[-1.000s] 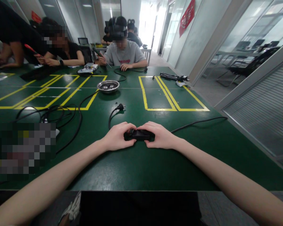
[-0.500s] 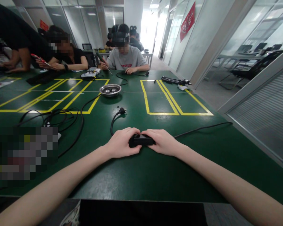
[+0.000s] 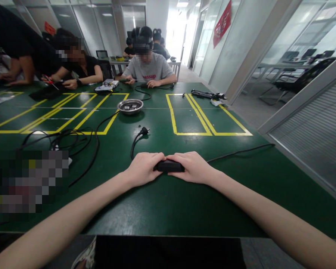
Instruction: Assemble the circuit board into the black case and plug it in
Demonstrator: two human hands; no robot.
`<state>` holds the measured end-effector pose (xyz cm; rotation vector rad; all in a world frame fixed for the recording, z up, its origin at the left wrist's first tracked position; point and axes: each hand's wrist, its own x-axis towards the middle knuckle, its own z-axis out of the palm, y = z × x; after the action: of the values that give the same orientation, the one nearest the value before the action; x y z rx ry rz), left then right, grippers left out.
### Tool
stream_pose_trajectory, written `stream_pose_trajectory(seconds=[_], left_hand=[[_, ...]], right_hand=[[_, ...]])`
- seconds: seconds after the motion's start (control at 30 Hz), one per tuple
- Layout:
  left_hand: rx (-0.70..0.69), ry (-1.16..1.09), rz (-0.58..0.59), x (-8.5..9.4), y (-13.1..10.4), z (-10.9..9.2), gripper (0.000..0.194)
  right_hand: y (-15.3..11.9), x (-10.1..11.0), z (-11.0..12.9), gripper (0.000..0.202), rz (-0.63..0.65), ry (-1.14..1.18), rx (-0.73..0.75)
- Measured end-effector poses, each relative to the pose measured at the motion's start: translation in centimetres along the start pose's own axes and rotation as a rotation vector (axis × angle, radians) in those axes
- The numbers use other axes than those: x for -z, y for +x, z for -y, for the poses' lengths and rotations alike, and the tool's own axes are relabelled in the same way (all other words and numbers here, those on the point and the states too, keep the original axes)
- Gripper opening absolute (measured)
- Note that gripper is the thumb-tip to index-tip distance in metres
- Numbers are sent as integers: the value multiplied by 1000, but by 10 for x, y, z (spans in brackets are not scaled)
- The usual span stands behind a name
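A black power adapter (image 3: 171, 166) lies between my two hands, low over the green table. My left hand (image 3: 142, 169) grips its left end, the thumb along the near side and the fingers on top. Around the right end, my right hand (image 3: 194, 167) is closed in much the same way, hiding that end. Past my left hand a short black cord curves out to a two-pin plug (image 3: 144, 130) lying on the table. A second black cord (image 3: 240, 150) runs off to the right from behind my right hand.
Beyond the plug stands a metal bowl (image 3: 130, 107) with small metal parts. Coiled black cables (image 3: 70, 140) and a blurred-out object (image 3: 30, 183) lie to the left. Yellow tape (image 3: 193, 133) marks the table (image 3: 179, 213). Across it, a co-worker (image 3: 148, 69) in grey holds a screwdriver.
My left fingers and thumb have shifted on the adapter, baring more of its near side. Across the table, the co-worker's screwdriver has gone from upright to nearly level.
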<state>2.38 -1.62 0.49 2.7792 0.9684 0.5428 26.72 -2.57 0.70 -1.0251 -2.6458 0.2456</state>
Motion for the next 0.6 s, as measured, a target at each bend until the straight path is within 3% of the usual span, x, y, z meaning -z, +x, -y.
stream_pose_trajectory(seconds=[0.3,0.47,0.6], left_hand=[[-169,58,-10,8,0,4,33],[-139,73,-10,8,-1,4,35],[-16,-24,-11,12,1,-3,52]], right_hand=[[-2,1,1,36,-35,-18,-13],[-3,1,0,35,-86,-119,63],[-5,1,-2,39,-139,-268,143]])
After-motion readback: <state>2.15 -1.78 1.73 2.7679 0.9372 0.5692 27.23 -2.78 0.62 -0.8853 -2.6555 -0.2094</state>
